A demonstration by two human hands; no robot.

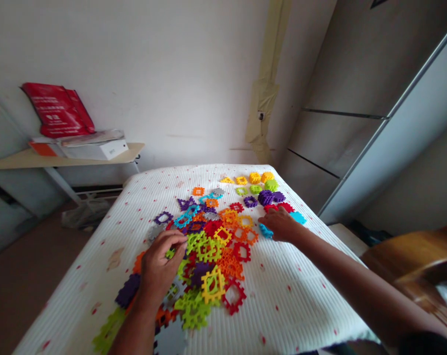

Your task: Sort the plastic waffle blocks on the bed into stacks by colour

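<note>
Beside the loose pile, my left hand (159, 257) hovers with its fingers curled and the thumb a little apart. Nothing shows between its fingertips, and lime-green notched pieces (204, 246) lie right by them. My right hand (278, 224) reaches to the right side of the bed, fingers bent down onto a blue notched piece (266, 231). Its fingertips are partly hidden. Just beyond it are red pieces (287, 207), and a light-blue square piece (298, 217) lies to its right. The mixed pile also contains a yellow square frame (213, 285) and a red ring-shaped frame (234, 296).
Rows of pieces grouped by colour stand at the far right: yellow stacks (255, 178), green stacks (271, 185) and purple stacks (266, 197). White quilted bedding (282, 305) lies underneath. A side table (134, 152) at left bears a red bag (56, 111). A wooden chair (404, 251) stands right.
</note>
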